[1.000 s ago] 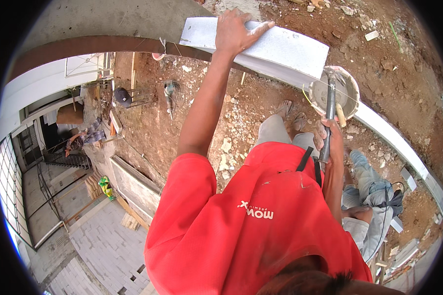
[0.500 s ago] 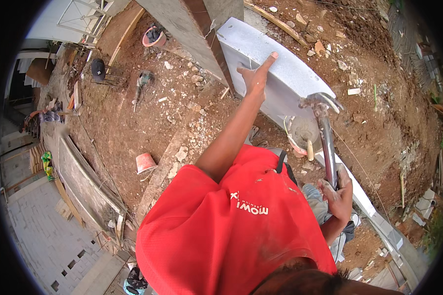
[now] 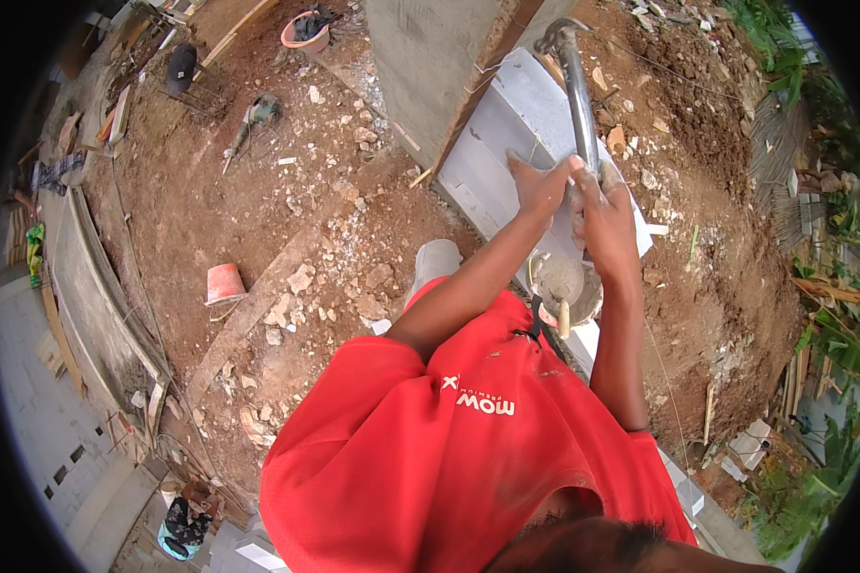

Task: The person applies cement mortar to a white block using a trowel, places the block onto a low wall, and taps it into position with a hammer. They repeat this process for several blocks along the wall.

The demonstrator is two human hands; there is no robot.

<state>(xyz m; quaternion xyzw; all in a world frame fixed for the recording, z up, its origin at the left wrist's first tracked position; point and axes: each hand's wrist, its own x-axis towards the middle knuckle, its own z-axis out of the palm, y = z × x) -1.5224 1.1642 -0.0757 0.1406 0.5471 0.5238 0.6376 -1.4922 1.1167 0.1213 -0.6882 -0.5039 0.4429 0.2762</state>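
Rubble-strewn brown earth [image 3: 191,191] below, dark-shafted metal hammer [image 3: 578,91] raised

Right hand [image 3: 604,212], fingers clamped round its handle, has lifted it to join the left hand [image 3: 542,191] at the pale-grey rectangular block [image 3: 492,124] beside the grey column [image 3: 430,57]; left fingers partly hidden, grip unclear.

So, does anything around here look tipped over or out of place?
Yes: the red bucket at left on the dirt. No opening shows on top, so it seems tipped or upturned. Nothing stands out about the hammer or white block.
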